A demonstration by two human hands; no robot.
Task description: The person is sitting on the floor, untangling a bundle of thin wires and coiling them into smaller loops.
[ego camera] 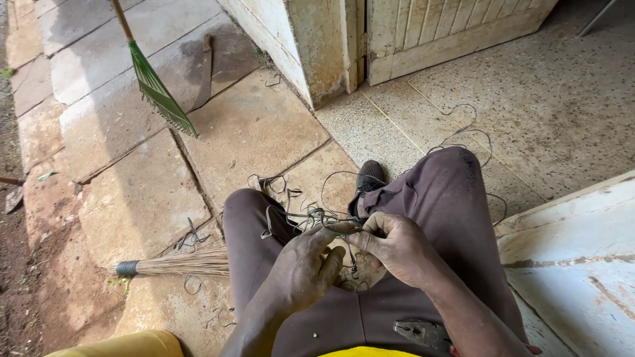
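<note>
I sit with my knees apart in dark brown trousers (456,198). My left hand (305,266) and my right hand (395,246) meet between my knees, both pinching a tangle of thin dark wire (311,213). Loops of the wire spread over my left knee and trail across the floor past my right knee. A pair of pliers (423,332) lies on my lap near my right forearm. My dark shoe (370,176) shows beyond the hands.
A straw hand broom (178,263) lies on the stone slabs to the left. A green rake (159,89) leans at the upper left. A worn door (450,26) and wall corner (317,46) stand ahead. A pale painted board (575,264) rests at the right.
</note>
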